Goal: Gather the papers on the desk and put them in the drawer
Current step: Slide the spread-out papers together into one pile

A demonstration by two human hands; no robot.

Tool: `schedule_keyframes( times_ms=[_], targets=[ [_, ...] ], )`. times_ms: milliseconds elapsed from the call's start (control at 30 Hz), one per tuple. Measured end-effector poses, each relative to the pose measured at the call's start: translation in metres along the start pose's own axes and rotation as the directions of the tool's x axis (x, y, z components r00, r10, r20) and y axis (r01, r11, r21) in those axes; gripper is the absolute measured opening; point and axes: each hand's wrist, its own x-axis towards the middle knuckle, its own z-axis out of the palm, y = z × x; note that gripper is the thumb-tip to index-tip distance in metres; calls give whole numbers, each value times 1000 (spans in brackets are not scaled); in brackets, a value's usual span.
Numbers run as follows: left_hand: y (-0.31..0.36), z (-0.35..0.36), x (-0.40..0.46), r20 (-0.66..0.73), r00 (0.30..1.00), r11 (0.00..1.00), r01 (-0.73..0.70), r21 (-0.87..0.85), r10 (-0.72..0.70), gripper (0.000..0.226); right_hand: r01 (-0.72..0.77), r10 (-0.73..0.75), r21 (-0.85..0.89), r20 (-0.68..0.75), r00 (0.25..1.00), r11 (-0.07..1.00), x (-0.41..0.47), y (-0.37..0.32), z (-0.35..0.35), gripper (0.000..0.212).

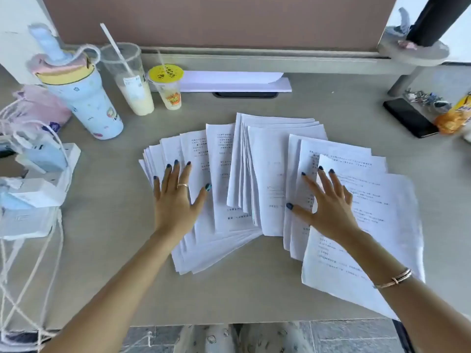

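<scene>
The white printed papers (pixel 267 179) lie fanned out mid-frame on the grey table (pixel 107 250). Left hand (pixel 175 200) and right hand (pixel 328 207) press flat, fingers (pixel 309 183) spread wide, holding nothing. No drawer shows; the job has barely begun.

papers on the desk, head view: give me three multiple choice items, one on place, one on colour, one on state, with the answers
1. Where does the black phone lie?
A. far right of the desk
B. under the papers
C. beside the tumbler

2. What colour is the lid of the small cup?
A. red
B. yellow
C. green

3. How are the hands placed?
A. both lifted off the desk
B. one holds a cup
C. both flat on the spread sheets

Answers: 1 A, the phone sits by the keys at the right edge. 2 B, the lid is yellow. 3 C, the left hand and right hand press open palms on the fanned sheets.
</scene>
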Motion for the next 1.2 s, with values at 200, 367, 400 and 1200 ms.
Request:
schedule_keyframes(
  times_ms=[200,367,400,1200],
  targets=[
    [-6,6,-3,-145,984,994,-111,-19,107,62,60,-74,-73,-204,976,996,-2,1,18,78],
    [-3,3,-20,-148,981,992,-115,57,123,65,8,-10,-9,-255,967,1000,-20,-3,19,77],
    [-3,3,-27,-117,987,992,-101,69,109,66,-15,14,-2,-229,973,1000,-27,-3,22,78],
    [-8,-3,15,30,991,911,132,-391,-131,79,-78,106,125,-242,964,989,26,-9,5,74]
  ],
)
